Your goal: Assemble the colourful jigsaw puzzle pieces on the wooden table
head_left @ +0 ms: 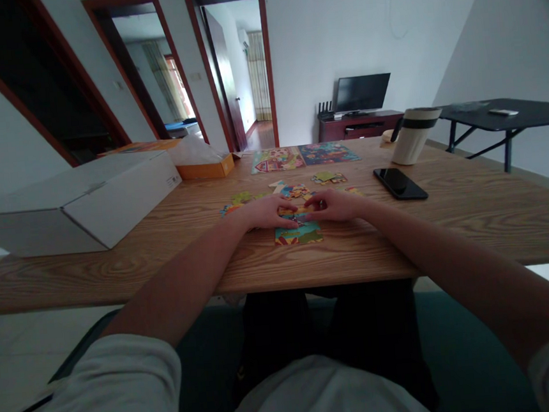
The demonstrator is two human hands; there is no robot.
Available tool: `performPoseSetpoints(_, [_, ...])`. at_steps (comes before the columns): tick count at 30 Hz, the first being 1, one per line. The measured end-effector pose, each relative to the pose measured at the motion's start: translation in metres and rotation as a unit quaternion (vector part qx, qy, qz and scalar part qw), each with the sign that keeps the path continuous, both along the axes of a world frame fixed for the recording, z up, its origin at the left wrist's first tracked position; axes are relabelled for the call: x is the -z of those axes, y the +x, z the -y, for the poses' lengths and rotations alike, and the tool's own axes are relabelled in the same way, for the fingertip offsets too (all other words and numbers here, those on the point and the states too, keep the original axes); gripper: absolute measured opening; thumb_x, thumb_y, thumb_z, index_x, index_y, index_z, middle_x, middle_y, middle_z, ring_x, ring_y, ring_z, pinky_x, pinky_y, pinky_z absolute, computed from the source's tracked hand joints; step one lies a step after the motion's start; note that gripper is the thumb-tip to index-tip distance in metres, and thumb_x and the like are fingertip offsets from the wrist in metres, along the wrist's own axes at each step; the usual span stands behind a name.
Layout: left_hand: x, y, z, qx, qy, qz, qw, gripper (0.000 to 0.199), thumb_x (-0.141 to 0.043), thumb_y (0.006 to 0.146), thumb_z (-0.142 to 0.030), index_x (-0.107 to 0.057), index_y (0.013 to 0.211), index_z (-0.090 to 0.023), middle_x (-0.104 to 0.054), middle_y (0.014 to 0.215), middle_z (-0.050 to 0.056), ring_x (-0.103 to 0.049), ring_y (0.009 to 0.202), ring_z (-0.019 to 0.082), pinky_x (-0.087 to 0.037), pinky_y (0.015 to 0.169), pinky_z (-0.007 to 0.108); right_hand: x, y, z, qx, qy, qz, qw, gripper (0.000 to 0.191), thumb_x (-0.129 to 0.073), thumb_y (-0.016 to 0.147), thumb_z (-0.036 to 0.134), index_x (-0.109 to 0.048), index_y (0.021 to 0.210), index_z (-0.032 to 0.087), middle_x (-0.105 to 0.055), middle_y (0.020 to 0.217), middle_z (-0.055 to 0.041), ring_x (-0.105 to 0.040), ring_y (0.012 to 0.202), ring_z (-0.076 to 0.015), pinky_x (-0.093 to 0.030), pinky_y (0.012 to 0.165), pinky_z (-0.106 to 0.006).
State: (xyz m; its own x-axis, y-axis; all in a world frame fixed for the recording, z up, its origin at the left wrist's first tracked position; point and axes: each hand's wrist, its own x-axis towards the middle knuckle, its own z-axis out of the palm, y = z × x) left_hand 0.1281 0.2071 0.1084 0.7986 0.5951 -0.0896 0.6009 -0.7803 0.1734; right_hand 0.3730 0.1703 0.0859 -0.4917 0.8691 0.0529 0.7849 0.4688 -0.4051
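A partly joined jigsaw puzzle (299, 236) lies flat near the front of the wooden table, with teal, green and orange colours. My left hand (273, 212) rests on its upper left part, thumb and fingers curled in and gripping the pieces there. From the other side, my right hand (332, 205) is closed at the upper right, its fingertips on a puzzle piece. Both sets of fingertips are close together, and they partly hide the pieces under them. Loose puzzle pieces (297, 191) lie in small heaps just beyond my hands, with a greenish heap (328, 177) behind my right hand.
Two colourful picture sheets (277, 160) lie at the table's far edge. At left stand a white box (111, 204) and an orange box (208, 168) with clear plastic. A black phone (400, 184) and a lidded mug (414, 136) are at right on the wooden table (467, 215).
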Motion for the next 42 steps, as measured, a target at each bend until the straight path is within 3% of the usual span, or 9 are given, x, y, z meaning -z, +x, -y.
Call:
performPoseSetpoints(4, [-0.001,0.000,0.002,-0.002,0.003,-0.007,1.000,0.068,-0.057,0.085,-0.070,-0.059,0.140,-0.031,-0.059,0.138,0.005,-0.056,0.122,0.026,-0.040,0.105,0.033,-0.002,0.001,0.002,-0.007,-0.018,0.021,1.000,0.066,-0.068,0.084,0.058,-0.065,0.133,0.014,-0.074,0.091,-0.0086,-0.063,0.074,-0.0189,-0.043,0.063,-0.027])
performPoseSetpoints(9, [-0.001,0.000,0.001,0.007,0.010,-0.001,1.000,0.064,-0.058,0.085,-0.069,-0.065,0.134,-0.028,-0.062,0.130,0.008,-0.060,0.114,0.026,-0.042,0.102,0.034,-0.003,-0.001,0.003,-0.007,-0.030,0.028,0.999,0.060,-0.067,0.085,0.055,-0.067,0.131,0.016,-0.074,0.092,-0.0079,-0.063,0.073,-0.0188,-0.043,0.063,-0.027])
performPoseSetpoints(14, [-0.001,0.001,-0.001,0.105,0.013,0.029,0.994,0.035,-0.060,0.093,-0.050,-0.075,0.119,-0.032,-0.060,0.138,0.003,-0.055,0.126,0.023,-0.036,0.109,0.031,-0.004,-0.003,0.005,-0.006,-0.012,0.025,1.000,0.054,-0.067,0.085,0.054,-0.070,0.123,0.017,-0.074,0.097,-0.0084,-0.064,0.076,-0.0191,-0.045,0.065,-0.027])
performPoseSetpoints(18, [-0.005,0.002,0.003,0.138,-0.008,0.024,0.990,0.032,-0.059,0.095,-0.043,-0.073,0.122,-0.034,-0.062,0.139,-0.001,-0.058,0.121,0.022,-0.038,0.105,0.030,-0.003,-0.003,0.004,0.005,0.003,0.023,1.000,0.058,-0.069,0.082,0.058,-0.069,0.122,0.017,-0.074,0.103,-0.0095,-0.066,0.080,-0.0206,-0.047,0.069,-0.028])
performPoseSetpoints(22, [-0.011,0.001,0.010,0.109,-0.031,-0.020,0.993,0.036,-0.057,0.094,-0.041,-0.069,0.128,-0.037,-0.068,0.131,-0.001,-0.064,0.110,0.021,-0.042,0.097,0.029,-0.002,-0.003,0.004,0.000,0.010,0.035,0.999,0.060,-0.066,0.084,0.062,-0.066,0.125,0.018,-0.074,0.103,-0.0093,-0.067,0.083,-0.0219,-0.047,0.070,-0.029])
performPoseSetpoints(29, [-0.017,0.002,0.020,0.059,-0.060,-0.057,0.995,0.043,-0.056,0.091,-0.049,-0.064,0.133,-0.043,-0.069,0.129,-0.004,-0.064,0.110,0.024,-0.041,0.099,0.032,0.003,-0.004,0.003,-0.005,0.027,0.038,0.999,0.055,-0.060,0.088,0.061,-0.065,0.125,0.020,-0.073,0.110,-0.0095,-0.067,0.089,-0.0234,-0.049,0.075,-0.030])
performPoseSetpoints(37, [-0.023,0.003,0.031,-0.003,-0.059,-0.087,0.994,0.087,-0.073,0.069,-0.070,-0.050,0.147,-0.038,-0.051,0.152,0.001,-0.054,0.129,0.032,-0.039,0.107,0.038,0.004,0.011,-0.006,0.108,0.079,0.100,0.986,0.045,-0.053,0.094,0.050,-0.070,0.122,0.020,-0.073,0.117,-0.0130,-0.067,0.103,-0.0293,-0.049,0.088,-0.036])
performPoseSetpoints(42, [-0.025,0.004,0.034,-0.035,-0.060,-0.095,0.993,0.092,-0.074,0.066,-0.072,-0.051,0.147,-0.035,-0.054,0.149,0.003,-0.054,0.129,0.033,-0.039,0.107,0.040,0.005,0.016,-0.011,0.117,0.068,0.107,0.985,0.049,-0.055,0.093,0.046,-0.068,0.130,0.017,-0.071,0.122,-0.0135,-0.067,0.107,-0.0299,-0.049,0.093,-0.037])
